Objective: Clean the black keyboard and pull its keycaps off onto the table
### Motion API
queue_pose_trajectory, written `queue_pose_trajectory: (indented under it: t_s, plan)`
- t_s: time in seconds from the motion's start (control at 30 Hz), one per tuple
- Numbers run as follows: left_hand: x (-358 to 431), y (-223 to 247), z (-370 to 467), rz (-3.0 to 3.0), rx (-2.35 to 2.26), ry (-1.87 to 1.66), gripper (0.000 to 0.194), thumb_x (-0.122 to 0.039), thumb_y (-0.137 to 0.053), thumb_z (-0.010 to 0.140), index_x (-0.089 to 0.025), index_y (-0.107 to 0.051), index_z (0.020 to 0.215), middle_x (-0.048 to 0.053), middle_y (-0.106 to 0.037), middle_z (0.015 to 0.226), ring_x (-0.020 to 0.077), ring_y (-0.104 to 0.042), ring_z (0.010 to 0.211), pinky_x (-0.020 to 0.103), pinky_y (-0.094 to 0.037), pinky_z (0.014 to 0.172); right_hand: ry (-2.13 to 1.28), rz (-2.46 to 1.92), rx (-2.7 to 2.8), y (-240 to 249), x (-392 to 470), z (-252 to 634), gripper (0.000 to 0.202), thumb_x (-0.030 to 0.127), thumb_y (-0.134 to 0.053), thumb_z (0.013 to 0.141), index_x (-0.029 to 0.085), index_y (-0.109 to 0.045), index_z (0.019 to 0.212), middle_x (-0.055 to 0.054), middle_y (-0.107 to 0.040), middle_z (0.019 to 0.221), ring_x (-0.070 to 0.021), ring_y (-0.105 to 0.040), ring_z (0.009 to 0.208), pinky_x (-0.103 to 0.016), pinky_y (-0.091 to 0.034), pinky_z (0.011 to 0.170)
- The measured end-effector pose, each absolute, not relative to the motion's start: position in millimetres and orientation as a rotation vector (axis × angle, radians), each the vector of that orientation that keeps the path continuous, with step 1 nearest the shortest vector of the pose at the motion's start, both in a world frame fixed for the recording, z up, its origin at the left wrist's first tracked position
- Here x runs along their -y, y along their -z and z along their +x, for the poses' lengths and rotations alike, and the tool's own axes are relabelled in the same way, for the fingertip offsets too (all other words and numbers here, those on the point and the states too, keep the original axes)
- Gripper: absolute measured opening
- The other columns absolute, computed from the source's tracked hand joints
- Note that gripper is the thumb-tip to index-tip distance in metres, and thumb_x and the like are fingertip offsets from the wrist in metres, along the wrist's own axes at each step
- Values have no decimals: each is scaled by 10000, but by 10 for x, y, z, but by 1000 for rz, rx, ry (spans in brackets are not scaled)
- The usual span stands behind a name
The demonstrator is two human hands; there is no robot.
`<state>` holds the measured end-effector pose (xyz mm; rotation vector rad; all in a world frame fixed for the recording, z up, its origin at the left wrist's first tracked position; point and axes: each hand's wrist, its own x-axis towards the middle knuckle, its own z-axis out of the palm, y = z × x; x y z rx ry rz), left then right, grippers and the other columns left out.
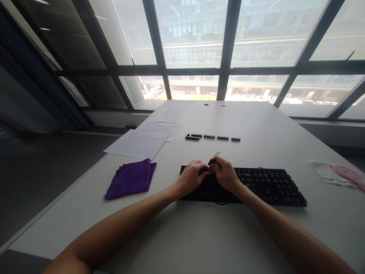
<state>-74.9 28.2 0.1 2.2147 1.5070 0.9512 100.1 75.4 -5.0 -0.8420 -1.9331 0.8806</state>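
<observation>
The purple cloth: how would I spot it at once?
On the big white table, look left of the black keyboard. The folded cloth lies there, nearer the person than the papers, its deep purple unlike their white.

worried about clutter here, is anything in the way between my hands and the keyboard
Nothing visible blocks the left hand or right hand; both are at the keyboard, the right gripping a small tool with pale prongs. The loose keycaps lie beyond the keyboard, the purple cloth to its left.
</observation>
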Motion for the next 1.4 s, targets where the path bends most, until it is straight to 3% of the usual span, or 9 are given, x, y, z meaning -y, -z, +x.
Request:
queue_pose_trajectory:
  t_s: [0.23,0.43,0.6,0.8,1.0,1.13,1.2,1.4]
  plan:
    - [-271,-47,-759,2144,-1493,-1059,163,-196,-690,853,-238,-699,1010,37,-682,974,212,-617,964,365,-488,897,-924,-855,1839,72,-775,988,122,226,-493,896,207,-587,821,0,-639,694,-172,-581,648,-285,-427,635]
    - [-223,-11,-751,2077,-1526,-1220,329,-166,-722,822,-252,-590,1111,11,-663,949,194,-614,901,356,-507,849,-783,-865,1932,42,-723,967,135,259,-455,939,217,-572,886,-26,-669,785,-184,-590,703,-292,-421,669]
    - [-202,-3,-735,2313,-1500,-1133,197,-161,-628,900,-247,-600,1075,35,-625,1035,202,-576,1001,349,-489,902,-930,-851,1862,34,-748,961,110,286,-457,953,225,-527,895,1,-642,720,-172,-582,643,-282,-417,630]
    - [-184,0,-715,2418,-1513,-1089,186,-154,-585,918,-250,-630,1071,56,-586,1127,209,-553,1070,358,-484,959,-993,-849,1788,34,-768,951,117,308,-471,956,229,-506,878,6,-649,698,-171,-597,624,-280,-422,607]
    - [-229,-169,-776,2339,-1373,-1189,106,-191,-615,923,-224,-648,1018,40,-645,1012,165,-616,930,292,-510,854,-976,-910,1680,61,-803,947,128,305,-468,968,228,-491,868,-7,-666,707,-173,-613,622,-288,-436,618]
    - [-612,-305,-974,2226,-1498,-1288,110,-197,-723,840,-200,-703,948,11,-692,879,134,-641,745,260,-519,747,-997,-897,1682,95,-823,937,116,308,-475,968,224,-502,893,-11,-675,716,-167,-604,603,-285,-435,608]
    - [-890,-275,-1078,2183,-1585,-1282,53,-187,-753,798,-181,-725,843,13,-709,809,144,-650,708,264,-522,721,-989,-902,1692,106,-825,934,123,309,-475,967,222,-506,886,-12,-675,711,-166,-602,601,-282,-430,601]
    - [-1550,61,-1208,2245,-1688,-1011,80,-116,-715,774,-159,-751,831,33,-737,809,157,-660,711,273,-527,719,-965,-918,1721,110,-819,945,152,303,-474,969,223,-519,848,-15,-678,715,-166,-597,605,-287,-430,612]
